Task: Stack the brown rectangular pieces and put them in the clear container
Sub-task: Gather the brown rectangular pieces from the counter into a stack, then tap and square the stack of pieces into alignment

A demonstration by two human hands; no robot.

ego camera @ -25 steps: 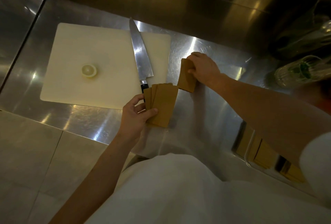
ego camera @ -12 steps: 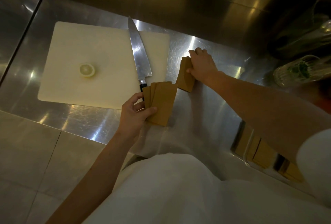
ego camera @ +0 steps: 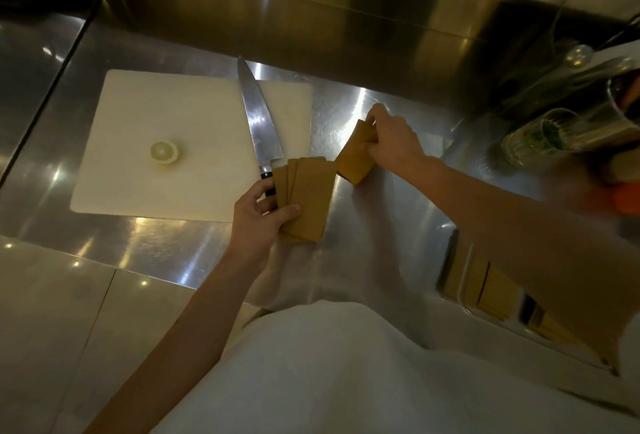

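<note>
My left hand (ego camera: 258,222) grips a fanned stack of brown rectangular pieces (ego camera: 310,203) just right of the cutting board's near corner. My right hand (ego camera: 393,142) pinches a second small stack of brown pieces (ego camera: 353,159), tilted and resting on the steel counter beside the first. A clear container (ego camera: 485,288) sits low at the right, partly hidden under my right forearm, with more brown pieces inside it.
A white cutting board (ego camera: 194,121) carries a lemon half (ego camera: 163,152) and a large knife (ego camera: 258,118), its handle touching the fanned stack. Glass jars with greens (ego camera: 540,137) stand at the right. The steel backsplash (ego camera: 311,17) rises behind.
My right hand has shifted its grip on the small stack, lifting and tilting it slightly. My left hand and the fanned stack have stayed in place.
</note>
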